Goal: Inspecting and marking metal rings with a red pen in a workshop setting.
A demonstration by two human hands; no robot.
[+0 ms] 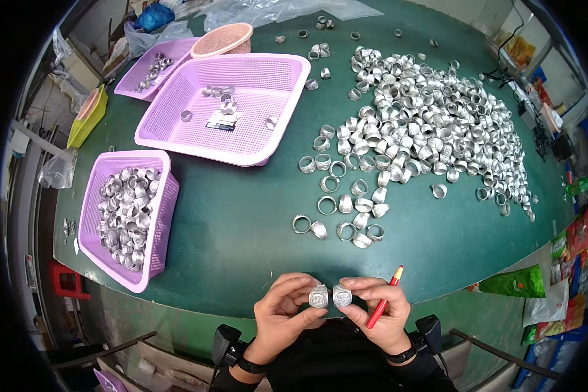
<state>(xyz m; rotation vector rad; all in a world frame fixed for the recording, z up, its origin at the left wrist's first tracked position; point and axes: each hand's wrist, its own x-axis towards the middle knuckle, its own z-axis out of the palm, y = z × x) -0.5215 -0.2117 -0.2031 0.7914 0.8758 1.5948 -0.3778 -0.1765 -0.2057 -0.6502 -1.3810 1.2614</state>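
Observation:
Close to the table's front edge, my left hand (282, 310) pinches a silver ring (318, 296) between thumb and fingers. Right beside it, my right hand (383, 313) grips a second silver ring (342, 295). Both rings have their broad, patterned faces turned up toward me. A red pencil-like marker (383, 302) is also tucked among the fingers of my right hand, its tip pointing up and away. Ahead and to the right, a large heap of silver rings (438, 124) covers the table, with several loose ones (345, 230) at its near side.
On the left stands a purple basket (166, 222) full of rings. Behind it are a larger purple basket (287, 104) with a few rings and a label, another purple basket (127, 81), and a peach basket (223, 40). Clear plastic sheeting (268, 12) lies at the far edge of the green table (235, 228).

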